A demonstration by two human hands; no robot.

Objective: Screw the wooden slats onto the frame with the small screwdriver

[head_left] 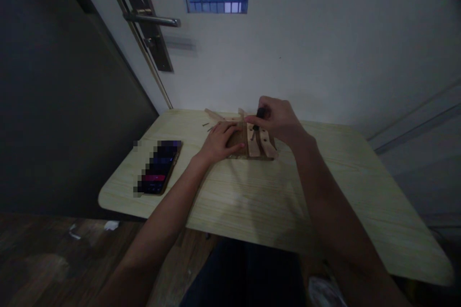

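Pressing down from above, the right hand (279, 122) holds a dark-handled screwdriver (258, 120) nearly upright, its tip meeting a pale slat of the wooden assembly (252, 146) that lies on the far middle of the surface (273, 201). That upright line matters here: the tool's long axis runs almost straight down into the wood, leaning a little toward the person's left, while the slats themselves run toward and away from the person. The right grip is closed around the handle, fingers curled over its top, so little of the handle shows.

The left hand (219, 141) lies flat on the left part of the assembly, just beside the tool tip, palm down and fingers spread rather than curled; it holds nothing but bears on the wood. Both hands touch the piece, the right from above, the left from the side nearest the door.

A few small dark screws (207, 126) lie on the surface just beyond the left hand. A smartphone (161, 167) rests well apart, near the left edge. A door with a lever handle (153, 20) stands behind.
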